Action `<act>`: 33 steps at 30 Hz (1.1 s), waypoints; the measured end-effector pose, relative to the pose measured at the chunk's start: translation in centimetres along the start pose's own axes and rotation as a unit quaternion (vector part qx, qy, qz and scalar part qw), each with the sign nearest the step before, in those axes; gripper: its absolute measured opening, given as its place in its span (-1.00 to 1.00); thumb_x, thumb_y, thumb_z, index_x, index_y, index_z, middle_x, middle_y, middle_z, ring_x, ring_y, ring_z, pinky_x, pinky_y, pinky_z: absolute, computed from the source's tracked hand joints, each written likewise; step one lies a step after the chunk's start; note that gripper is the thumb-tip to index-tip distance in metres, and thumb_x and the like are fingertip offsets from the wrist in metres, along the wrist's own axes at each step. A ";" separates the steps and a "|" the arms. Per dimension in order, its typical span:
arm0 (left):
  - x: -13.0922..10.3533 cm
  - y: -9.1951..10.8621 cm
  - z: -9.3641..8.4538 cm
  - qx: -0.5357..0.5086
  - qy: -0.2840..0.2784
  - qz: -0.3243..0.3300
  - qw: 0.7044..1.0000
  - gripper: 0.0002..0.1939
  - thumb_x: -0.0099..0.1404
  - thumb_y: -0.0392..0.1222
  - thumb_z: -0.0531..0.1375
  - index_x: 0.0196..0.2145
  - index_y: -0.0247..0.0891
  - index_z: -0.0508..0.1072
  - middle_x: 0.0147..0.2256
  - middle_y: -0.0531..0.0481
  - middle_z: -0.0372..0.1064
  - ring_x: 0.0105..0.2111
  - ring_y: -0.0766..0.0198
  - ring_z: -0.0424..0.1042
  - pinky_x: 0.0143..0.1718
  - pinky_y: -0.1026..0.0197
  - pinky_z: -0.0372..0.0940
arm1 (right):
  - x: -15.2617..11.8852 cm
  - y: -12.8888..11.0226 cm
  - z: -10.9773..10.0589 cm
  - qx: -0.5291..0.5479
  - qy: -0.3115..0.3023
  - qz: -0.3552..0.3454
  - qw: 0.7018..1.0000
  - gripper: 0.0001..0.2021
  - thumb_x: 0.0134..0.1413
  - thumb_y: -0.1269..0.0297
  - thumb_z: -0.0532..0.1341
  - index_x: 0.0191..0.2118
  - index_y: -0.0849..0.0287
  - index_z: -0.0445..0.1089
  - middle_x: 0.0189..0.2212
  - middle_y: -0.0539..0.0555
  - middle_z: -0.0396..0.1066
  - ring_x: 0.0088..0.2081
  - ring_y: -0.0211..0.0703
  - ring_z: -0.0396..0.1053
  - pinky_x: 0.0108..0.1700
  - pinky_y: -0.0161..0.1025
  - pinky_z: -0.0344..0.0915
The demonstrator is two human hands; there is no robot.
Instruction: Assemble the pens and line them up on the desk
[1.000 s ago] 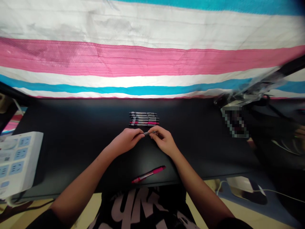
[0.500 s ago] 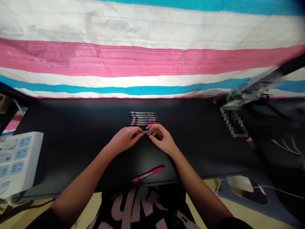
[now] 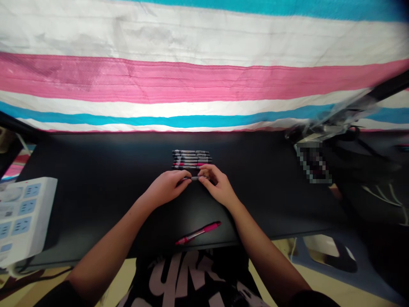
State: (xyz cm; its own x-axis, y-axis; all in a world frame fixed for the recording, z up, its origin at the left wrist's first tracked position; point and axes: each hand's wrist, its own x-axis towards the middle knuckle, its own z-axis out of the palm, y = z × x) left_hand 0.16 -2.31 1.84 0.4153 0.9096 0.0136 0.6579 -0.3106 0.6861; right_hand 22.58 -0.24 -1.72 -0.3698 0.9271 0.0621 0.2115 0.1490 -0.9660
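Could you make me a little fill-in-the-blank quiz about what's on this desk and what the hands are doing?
1. Both the left hand and the right hand grip one thin grey ____ between them.
2. The loose pen lying alone near the front edge of the black desk is ____ in colour.
3. The row of pens lies just ____ the hands, toward the striped cloth.
4. The white power strip sits at the desk's ____ end.

Missing words: pen; pink; beyond; left
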 end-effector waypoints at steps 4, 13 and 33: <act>0.0 0.1 0.0 0.001 -0.007 0.002 1.000 -0.85 0.44 -0.21 0.16 -0.11 -0.20 0.53 -0.32 0.00 0.55 -0.42 0.27 0.46 -0.31 0.24 0.27 | 0.1 -0.4 -0.1 -0.052 -0.006 0.002 0.999 -0.85 0.24 0.16 0.25 -0.28 0.11 0.49 -0.39 0.04 0.48 -0.39 -0.17 0.37 -0.29 -0.19 0.36; 0.0 -0.3 -0.4 -0.018 0.022 0.001 1.000 -0.84 0.45 -0.20 0.13 -0.18 -0.23 0.52 -0.42 0.06 0.44 -0.48 0.34 0.35 -0.37 0.28 0.19 | 0.0 -0.6 -0.3 0.062 0.042 0.017 0.997 -0.83 0.14 0.15 0.33 -0.20 0.08 0.46 -0.31 0.05 0.45 -0.37 -0.17 0.40 -0.33 -0.21 0.35; 0.0 -0.5 -0.4 -0.018 0.037 -0.027 0.999 -0.85 0.44 -0.20 0.12 -0.19 -0.22 0.50 -0.45 0.09 0.37 -0.50 0.37 0.27 -0.40 0.29 0.12 | 0.9 0.0 -1.2 0.366 0.177 0.086 0.909 -0.89 0.14 0.23 0.29 -0.24 0.11 0.42 -0.44 -0.04 0.39 -0.44 -0.24 0.43 -0.36 -0.27 0.33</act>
State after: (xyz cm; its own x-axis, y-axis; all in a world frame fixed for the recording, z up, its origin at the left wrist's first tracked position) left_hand -0.41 -2.04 1.85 0.3314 0.9431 0.0278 0.6545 -0.2510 0.7131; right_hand 23.37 1.04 -1.37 -0.0458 0.9871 -0.1533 -0.4692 -0.1568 -0.8691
